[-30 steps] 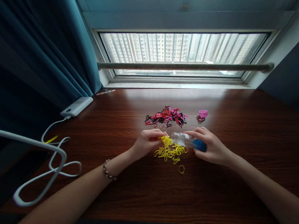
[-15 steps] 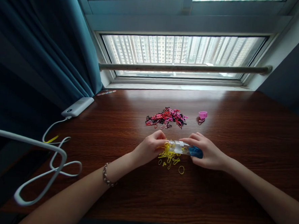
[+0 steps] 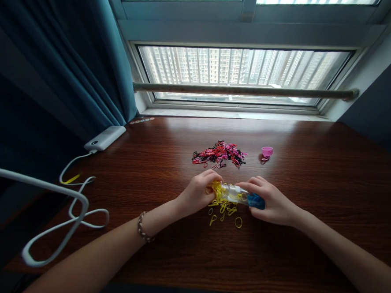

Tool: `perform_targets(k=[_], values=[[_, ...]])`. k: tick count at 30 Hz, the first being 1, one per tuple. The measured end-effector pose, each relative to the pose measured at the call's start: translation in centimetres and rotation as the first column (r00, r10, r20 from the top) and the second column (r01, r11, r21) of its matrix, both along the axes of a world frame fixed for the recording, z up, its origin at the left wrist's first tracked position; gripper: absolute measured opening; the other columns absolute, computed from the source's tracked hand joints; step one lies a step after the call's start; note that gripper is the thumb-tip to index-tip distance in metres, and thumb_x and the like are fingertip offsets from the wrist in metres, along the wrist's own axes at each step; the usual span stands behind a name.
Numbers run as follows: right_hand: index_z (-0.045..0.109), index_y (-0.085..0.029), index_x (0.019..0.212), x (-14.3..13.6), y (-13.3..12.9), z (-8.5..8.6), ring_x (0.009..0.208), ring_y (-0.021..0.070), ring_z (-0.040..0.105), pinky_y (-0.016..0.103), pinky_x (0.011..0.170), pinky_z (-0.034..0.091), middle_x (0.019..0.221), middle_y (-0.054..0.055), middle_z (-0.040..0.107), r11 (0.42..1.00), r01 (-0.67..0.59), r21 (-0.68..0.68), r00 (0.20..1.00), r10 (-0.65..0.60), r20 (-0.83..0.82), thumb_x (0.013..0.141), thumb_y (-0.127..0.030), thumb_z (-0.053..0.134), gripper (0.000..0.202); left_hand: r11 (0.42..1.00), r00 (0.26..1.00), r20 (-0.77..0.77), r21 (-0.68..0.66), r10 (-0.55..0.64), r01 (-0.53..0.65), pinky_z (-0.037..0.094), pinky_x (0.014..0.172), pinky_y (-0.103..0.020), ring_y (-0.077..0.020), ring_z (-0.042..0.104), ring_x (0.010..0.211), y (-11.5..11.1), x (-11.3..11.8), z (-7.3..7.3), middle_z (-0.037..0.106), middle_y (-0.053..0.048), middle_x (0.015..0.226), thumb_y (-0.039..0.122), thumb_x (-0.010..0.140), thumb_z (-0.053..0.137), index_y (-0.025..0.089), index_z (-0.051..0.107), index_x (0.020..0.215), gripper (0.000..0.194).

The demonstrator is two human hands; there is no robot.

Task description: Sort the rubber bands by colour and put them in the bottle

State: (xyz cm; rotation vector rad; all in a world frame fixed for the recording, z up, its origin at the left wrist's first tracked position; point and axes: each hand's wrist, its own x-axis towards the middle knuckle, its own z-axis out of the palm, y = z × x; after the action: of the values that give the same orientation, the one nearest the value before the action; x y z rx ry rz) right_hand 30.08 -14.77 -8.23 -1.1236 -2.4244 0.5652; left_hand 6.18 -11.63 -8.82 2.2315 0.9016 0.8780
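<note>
My right hand [image 3: 273,202] is closed around a small clear bottle [image 3: 234,193] lying on its side, with blue bands [image 3: 255,201] at its right end and some yellow ones inside. At the bottle's left, open-looking end, my left hand [image 3: 199,193] grips a clump of yellow rubber bands [image 3: 217,190] between thumb and fingers. More yellow bands [image 3: 225,207] lie on the table below the bottle, with one round loop apart to the right. A braided bracelet circles my left wrist.
Beyond my hands lies a pile of red, pink and black bands [image 3: 219,154], with a small pink cup-like piece [image 3: 267,152] to its right. A white power bank [image 3: 105,138] and its white cable [image 3: 85,206] are at the left, near a blue curtain [image 3: 117,71].
More yellow bands now show in my left fingers at the bottle's mouth. One loose yellow band has appeared lower on the table. The whole view has shifted slightly.
</note>
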Motion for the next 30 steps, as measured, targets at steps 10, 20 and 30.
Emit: perform_targets(k=[10,20,30], values=[[0.052,-0.021,0.116,0.70,0.48,-0.11,0.085,0.0199,0.049,0.032,0.076,0.042,0.094,0.005,0.054,0.992,0.105,-0.063,0.994,-0.107,-0.037,0.062,-0.013,0.056,0.055,0.930,0.938,0.345,-0.333,-0.032,0.155,0.047,0.089,-0.034,-0.0185,0.056,0.099,0.12,-0.01,-0.28,0.058,-0.011,0.104,0.018,0.077,0.057,0.011,0.055,0.102,0.026],[0.050,-0.022,0.118,0.44,0.32,-0.18,0.085,0.0200,0.048,0.034,0.077,0.042,0.094,0.005,0.054,0.998,0.061,-0.019,0.997,-0.062,-0.041,0.062,-0.011,0.056,0.057,0.989,0.981,0.189,-0.146,0.053,-0.025,0.049,0.065,-0.024,-0.0128,0.058,0.070,0.73,-0.36,-0.20,0.064,-0.007,0.080,0.026,0.076,0.060,0.012,0.066,0.084,0.017],[0.051,-0.022,0.116,0.15,0.15,-0.12,0.084,0.0206,0.047,0.035,0.076,0.042,0.093,0.005,0.054,1.000,-0.002,0.014,1.000,0.002,-0.027,0.060,-0.010,0.055,0.057,0.994,0.990,0.086,-0.014,0.108,-0.107,0.043,0.055,-0.020,-0.0091,0.049,0.059,0.41,-0.32,-0.12,0.057,-0.002,0.068,0.032,0.072,0.064,0.013,0.062,0.072,0.019]])
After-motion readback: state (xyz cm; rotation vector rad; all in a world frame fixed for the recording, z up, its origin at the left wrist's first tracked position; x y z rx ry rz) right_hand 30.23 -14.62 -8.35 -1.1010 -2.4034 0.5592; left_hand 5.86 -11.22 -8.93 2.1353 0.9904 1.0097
